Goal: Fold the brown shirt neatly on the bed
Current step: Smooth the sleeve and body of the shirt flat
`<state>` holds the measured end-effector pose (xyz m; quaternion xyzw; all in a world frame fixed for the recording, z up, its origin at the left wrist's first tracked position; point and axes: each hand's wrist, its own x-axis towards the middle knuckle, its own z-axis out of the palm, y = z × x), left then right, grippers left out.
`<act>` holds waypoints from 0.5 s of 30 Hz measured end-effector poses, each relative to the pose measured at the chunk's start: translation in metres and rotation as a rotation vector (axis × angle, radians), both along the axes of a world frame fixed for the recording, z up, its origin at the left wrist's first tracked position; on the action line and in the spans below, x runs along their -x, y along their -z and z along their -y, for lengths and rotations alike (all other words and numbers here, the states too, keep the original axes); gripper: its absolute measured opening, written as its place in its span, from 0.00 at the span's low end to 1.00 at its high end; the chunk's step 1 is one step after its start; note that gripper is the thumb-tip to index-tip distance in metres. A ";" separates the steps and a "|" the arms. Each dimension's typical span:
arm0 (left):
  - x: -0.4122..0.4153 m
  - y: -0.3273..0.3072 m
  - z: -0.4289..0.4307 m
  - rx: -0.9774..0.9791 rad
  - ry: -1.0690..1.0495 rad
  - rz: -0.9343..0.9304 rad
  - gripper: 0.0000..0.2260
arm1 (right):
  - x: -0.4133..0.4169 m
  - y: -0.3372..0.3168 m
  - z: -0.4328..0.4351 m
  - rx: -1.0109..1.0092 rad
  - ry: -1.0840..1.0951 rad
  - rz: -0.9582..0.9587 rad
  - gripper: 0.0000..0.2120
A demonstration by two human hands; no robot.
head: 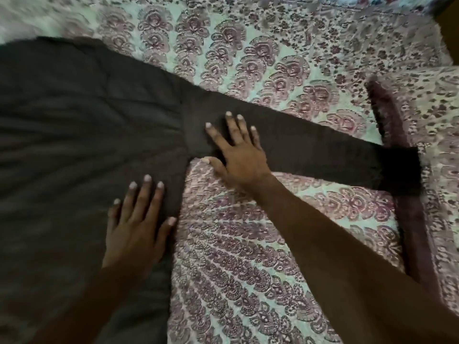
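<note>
Brown, soft and limp, the shirt (82,135) lies spread on the bed (248,256) under both my flat, spread hands, left (135,229) on its body, right (236,155) on the sleeve, which I'd pinch near the cuff beyond my right hand, being light.

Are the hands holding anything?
No, nothing is gripped. The left hand lies flat on the brown shirt; the right hand presses flat on its sleeve near the shoulder.
</note>
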<state>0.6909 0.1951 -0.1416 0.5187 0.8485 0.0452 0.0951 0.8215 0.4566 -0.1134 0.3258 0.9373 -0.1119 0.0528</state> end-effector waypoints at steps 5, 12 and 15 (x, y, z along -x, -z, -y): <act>-0.030 -0.001 0.070 0.009 0.224 0.019 0.34 | 0.049 0.012 0.041 -0.113 -0.364 0.077 0.36; 0.013 -0.021 0.098 -0.118 0.000 0.073 0.26 | 0.001 0.002 0.109 -0.127 -0.708 0.069 0.37; 0.025 -0.014 0.119 0.028 -0.022 0.058 0.35 | 0.044 -0.005 0.105 -0.152 -0.536 -0.035 0.34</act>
